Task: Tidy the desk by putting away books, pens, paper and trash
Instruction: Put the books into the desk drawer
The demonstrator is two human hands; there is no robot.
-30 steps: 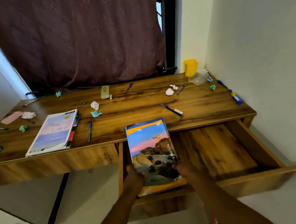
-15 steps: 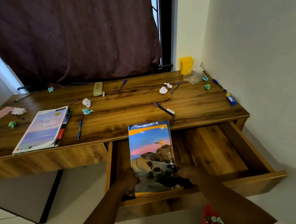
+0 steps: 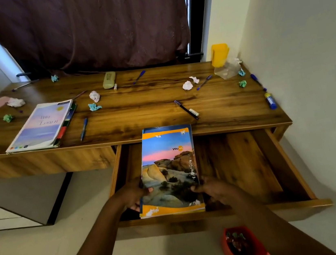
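- Orange-bordered book [image 3: 169, 170] held by both my hands, over the open drawer [image 3: 253, 165], near end low by the drawer front, far end up at the surface [image 3: 149, 108] edge.
- Left hand [image 3: 132, 194] fingers wrapped on the book's left edge, thumb on the cover; right hand [image 3: 215, 187] fingers closed on its right edge. Both grip it.
- Book's long axis runs away from me, front-to-back of the drawer; cover up, logo upright to me, top pointing at the curtain.
- Done so far, by my read: drawer pulled out, this book nearly in; red bin [image 3: 243, 245] on the floor already has some scraps.
- Left: second book [image 3: 40, 124] at surface left, pens such as the blue pen [image 3: 83, 128] and black pen [image 3: 186, 110], crumpled paper balls scattered, e.g. white ball [image 3: 94, 96].
- Mostly undone, early stage.
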